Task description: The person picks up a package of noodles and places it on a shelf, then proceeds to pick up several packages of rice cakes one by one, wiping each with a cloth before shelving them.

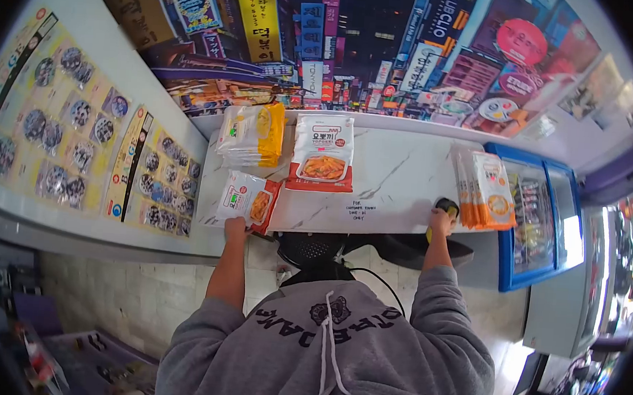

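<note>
My left hand [236, 228] pinches the near edge of a red-and-white tteokbokki packet [259, 207] lying at the counter's front left. Closed around a small black-and-yellow handheld tool [447, 205], my right hand [442, 221] rests at the front right of the counter; most of the tool is hidden by the fingers. Another red-and-white packet [324, 158] lies flat, picture side up, at the back middle. Behind the held packet sits a stack of yellow-edged packets [251, 134]. To the right of my right hand, a row of orange-edged packets [487, 191] leans in an overlapping pile.
The white marbled counter [400, 159] bears handwritten lettering near its front. A blue-framed freezer [542, 221] adjoins its right end. At left stands a white panel with round badges [80, 113]. A black chair [313, 250] is tucked under the front edge.
</note>
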Demonstrator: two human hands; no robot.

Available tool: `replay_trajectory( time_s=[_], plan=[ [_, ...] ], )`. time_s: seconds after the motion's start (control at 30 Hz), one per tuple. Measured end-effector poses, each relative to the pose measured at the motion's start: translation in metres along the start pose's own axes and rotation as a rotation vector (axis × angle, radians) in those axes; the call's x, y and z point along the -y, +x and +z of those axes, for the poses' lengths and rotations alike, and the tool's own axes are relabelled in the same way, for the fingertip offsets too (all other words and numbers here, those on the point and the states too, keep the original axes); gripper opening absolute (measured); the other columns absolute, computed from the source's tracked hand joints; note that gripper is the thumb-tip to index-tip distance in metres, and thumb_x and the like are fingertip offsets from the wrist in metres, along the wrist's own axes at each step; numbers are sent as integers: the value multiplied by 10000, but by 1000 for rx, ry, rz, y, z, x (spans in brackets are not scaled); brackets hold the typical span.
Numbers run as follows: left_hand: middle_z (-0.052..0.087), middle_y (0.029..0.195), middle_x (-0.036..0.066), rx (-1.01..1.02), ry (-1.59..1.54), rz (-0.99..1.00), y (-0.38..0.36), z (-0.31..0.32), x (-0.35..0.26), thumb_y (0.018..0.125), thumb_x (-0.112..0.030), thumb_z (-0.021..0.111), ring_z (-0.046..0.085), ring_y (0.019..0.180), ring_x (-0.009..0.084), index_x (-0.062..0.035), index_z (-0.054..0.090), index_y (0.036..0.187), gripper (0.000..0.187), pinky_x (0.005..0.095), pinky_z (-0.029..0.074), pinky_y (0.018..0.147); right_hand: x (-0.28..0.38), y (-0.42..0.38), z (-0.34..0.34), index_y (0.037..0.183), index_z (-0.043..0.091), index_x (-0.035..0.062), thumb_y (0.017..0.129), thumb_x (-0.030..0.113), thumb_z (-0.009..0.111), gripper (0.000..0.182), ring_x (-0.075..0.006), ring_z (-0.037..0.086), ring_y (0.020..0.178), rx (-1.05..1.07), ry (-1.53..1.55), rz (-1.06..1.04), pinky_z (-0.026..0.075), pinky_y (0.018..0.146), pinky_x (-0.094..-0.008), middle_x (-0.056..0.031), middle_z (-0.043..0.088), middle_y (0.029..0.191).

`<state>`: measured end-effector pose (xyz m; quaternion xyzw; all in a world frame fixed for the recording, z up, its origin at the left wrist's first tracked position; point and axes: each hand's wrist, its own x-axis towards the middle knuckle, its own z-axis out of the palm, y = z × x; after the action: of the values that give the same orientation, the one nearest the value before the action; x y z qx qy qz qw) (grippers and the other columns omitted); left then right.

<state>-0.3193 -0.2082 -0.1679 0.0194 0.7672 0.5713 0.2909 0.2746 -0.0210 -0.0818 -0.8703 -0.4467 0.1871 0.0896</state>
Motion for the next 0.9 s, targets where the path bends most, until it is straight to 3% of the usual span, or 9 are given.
replay_trajectory(
  time_s=[0.1,0.23,0.3,0.37,0.43,0.53,0.63,0.73,0.9],
  plan=[
    [569,676,179,-296,128,98,-2,-3,10,632,0,549,608,614,289,82,501,686,110,386,475,465,-9,29,30,1112,578,340,818,166,468,358,-391,239,1263,93,-5,-118,282,1001,-472,-147,368,1322],
    [559,680,154,-168,-226,-144,-76,-2,-45,607,12,511,580,553,257,77,501,706,119,352,434,418,1,26,73,1207,459,30,729,124,540,494,-344,520,1009,-225,41,-331,361,921,-402,-245,562,1032],
    [564,706,147,-133,-416,-259,-93,-5,-57,608,4,506,569,553,244,62,512,724,130,337,424,427,25,10,42,1084,494,-78,694,102,577,437,-338,586,811,-110,64,-401,474,739,-368,-203,590,899],
    [568,732,140,-89,-608,-366,-100,-11,-57,609,-3,501,559,554,231,47,524,743,145,321,414,436,48,17,28,1021,553,-58,671,51,567,367,-259,583,719,662,1076,-95,482,660,-340,-151,594,861],
    [582,812,144,314,-741,-232,-97,-21,-50,632,-38,481,562,622,225,34,546,829,219,334,433,477,109,-56,-51,960,571,-45,664,60,571,314,-198,570,667,739,1199,-249,466,606,-291,-102,582,779],
    [585,902,138,357,-766,-122,-194,-14,-127,656,-59,470,585,769,222,37,540,927,296,344,480,588,175,-159,-114,961,568,1,661,52,574,304,-187,567,791,892,1233,-646,446,686,-260,-77,580,856],
    [587,969,121,456,-1005,-91,-230,-2,-152,665,-55,470,587,881,232,15,523,1033,378,352,488,745,224,-249,-116,967,571,87,631,-22,635,359,-233,476,1070,861,995,-1523,389,915,-316,-109,495,1101],
    [557,1091,104,574,-1041,122,-257,9,-165,817,-159,466,565,980,233,-51,491,1135,337,372,437,886,238,-337,-86,1056,544,105,662,0,631,417,-288,376,1219,500,706,-1930,323,986,-386,-109,429,1281],
    [545,1108,104,636,-1054,182,-279,-9,-209,770,-41,462,541,1015,232,-32,439,1188,418,365,420,899,260,-356,-122,1263,436,146,688,16,563,603,-287,261,1302,-68,224,-2002,254,1040,-405,-64,357,1371]
  ],
)
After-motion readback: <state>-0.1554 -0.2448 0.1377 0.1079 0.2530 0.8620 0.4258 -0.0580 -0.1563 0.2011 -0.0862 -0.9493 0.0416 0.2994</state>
